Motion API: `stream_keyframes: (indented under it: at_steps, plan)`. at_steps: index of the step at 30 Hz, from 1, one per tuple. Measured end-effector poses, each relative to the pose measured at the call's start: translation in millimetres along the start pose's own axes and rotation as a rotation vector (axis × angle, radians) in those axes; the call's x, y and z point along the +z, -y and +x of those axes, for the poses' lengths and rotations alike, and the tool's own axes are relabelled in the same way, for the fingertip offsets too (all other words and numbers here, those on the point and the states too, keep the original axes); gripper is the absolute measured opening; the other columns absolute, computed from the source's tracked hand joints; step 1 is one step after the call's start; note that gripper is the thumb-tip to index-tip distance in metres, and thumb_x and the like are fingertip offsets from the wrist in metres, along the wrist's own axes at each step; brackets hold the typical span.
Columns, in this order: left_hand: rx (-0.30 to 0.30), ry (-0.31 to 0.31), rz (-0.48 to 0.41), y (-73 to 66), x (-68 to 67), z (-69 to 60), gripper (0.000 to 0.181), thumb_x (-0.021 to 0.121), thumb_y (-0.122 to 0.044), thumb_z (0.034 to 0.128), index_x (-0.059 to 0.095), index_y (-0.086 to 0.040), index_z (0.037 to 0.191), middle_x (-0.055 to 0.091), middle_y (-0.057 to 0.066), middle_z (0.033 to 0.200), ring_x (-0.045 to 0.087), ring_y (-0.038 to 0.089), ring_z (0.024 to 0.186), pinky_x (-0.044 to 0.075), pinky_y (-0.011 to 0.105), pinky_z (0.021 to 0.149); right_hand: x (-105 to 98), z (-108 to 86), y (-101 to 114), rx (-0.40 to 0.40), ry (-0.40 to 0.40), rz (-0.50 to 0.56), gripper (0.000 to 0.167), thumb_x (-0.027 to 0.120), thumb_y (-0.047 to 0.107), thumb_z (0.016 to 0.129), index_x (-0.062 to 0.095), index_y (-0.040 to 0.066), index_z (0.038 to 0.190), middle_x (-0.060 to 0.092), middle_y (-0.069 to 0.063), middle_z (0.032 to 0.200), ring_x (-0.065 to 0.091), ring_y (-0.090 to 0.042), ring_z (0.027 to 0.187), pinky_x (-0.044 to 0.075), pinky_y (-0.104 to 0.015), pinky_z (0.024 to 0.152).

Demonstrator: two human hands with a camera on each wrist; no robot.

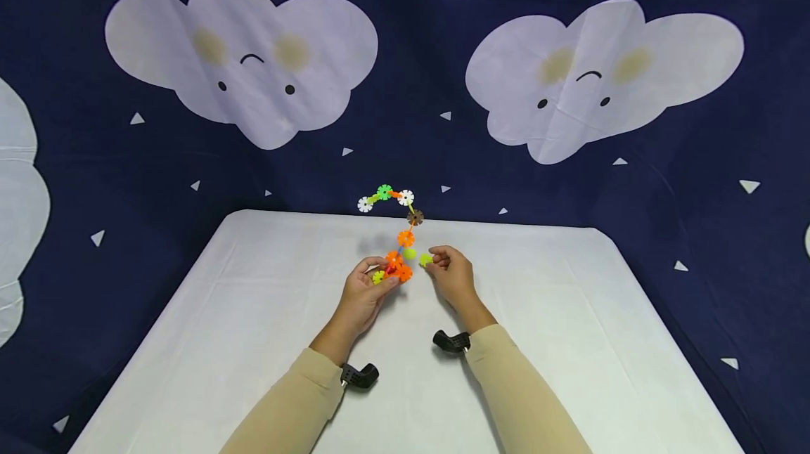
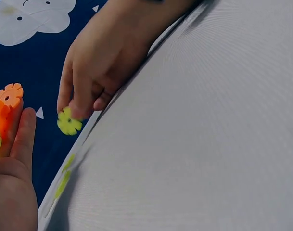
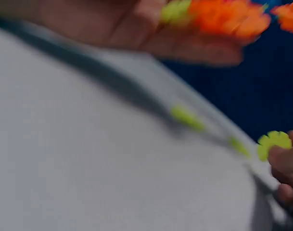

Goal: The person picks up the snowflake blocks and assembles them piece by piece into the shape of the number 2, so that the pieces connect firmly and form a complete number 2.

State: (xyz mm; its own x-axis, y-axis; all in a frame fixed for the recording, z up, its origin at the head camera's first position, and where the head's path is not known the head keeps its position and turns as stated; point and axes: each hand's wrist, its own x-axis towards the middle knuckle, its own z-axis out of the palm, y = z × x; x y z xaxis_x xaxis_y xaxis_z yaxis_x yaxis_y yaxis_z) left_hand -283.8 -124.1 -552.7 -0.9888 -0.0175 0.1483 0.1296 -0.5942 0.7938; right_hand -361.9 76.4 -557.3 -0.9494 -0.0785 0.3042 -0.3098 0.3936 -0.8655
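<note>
Head view looks forward and down; nearer wrist views share the pinched disc (image 2: 69,123).

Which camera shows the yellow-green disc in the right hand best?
Left wrist: the yellow-green disc is sharpest there, its notches plain, though the right hand covers part. The head view shows it small; the right wrist view, blurrier and partly behind that hand.

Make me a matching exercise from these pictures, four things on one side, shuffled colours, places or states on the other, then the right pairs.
1. left hand
2. right hand
3. brown snowflake disc
4. right sleeve

A. beige
B. pinches a single yellow-green snowflake disc
C. below a white disc, above an orange disc
D. holds a cluster with orange discs

1-D, 2-B, 3-C, 4-A
</note>
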Motion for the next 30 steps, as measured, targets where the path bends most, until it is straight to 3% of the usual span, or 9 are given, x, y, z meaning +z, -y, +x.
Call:
stream_keyframes:
  at_steps: [5,10,19,30]
  plan:
    - [-0.017,-0.008,0.023,-3.1,2.0,0.8,0.038,0.059,0.028,0.0919,0.059,-0.001,0.117,0.068,0.017,0.111,0.072,0.022,0.100,0.060,0.035,0.093,-9.1,-18.2,10.2,0.161,0.024,0.357,0.014,0.080,-0.005,0.091,0.077,-0.001,0.104,0.072,-0.008,0.092,0.066,-0.018,0.079,0.058,-0.023,0.067]
    - [-0.014,-0.025,0.056,-4.5,2.2,0.3,0.036,0.061,0.026,0.0927,0.058,0.002,0.119,0.069,0.017,0.110,0.072,0.021,0.099,0.060,0.033,0.093,-11.7,-32.4,22.4,0.148,0.115,0.595,0.011,0.075,-0.008,0.093,0.072,-0.009,0.104,0.072,-0.018,0.096,0.070,-0.024,0.081,0.064,-0.035,0.073]
    - [-0.015,-0.031,0.046,-1.3,-0.8,0.7,0.034,0.060,0.024,0.0947,0.058,0.004,0.122,0.071,0.017,0.110,0.072,0.021,0.099,0.061,0.033,0.092,-8.3,-40.4,23.1,0.030,0.171,0.680,0.010,0.067,-0.016,0.096,0.067,-0.015,0.106,0.072,-0.024,0.095,0.075,-0.025,0.085,0.065,-0.043,0.082]
    - [-0.021,-0.006,0.066,-2.3,0.5,-0.9,0.032,0.062,0.021,0.0960,0.059,0.005,0.123,0.071,0.018,0.111,0.072,0.021,0.099,0.061,0.033,0.092,-9.7,-42.2,24.6,-0.104,0.177,0.578,0.009,0.070,-0.011,0.096,0.072,-0.012,0.105,0.074,-0.026,0.098,0.075,-0.028,0.087,0.063,-0.050,0.085]
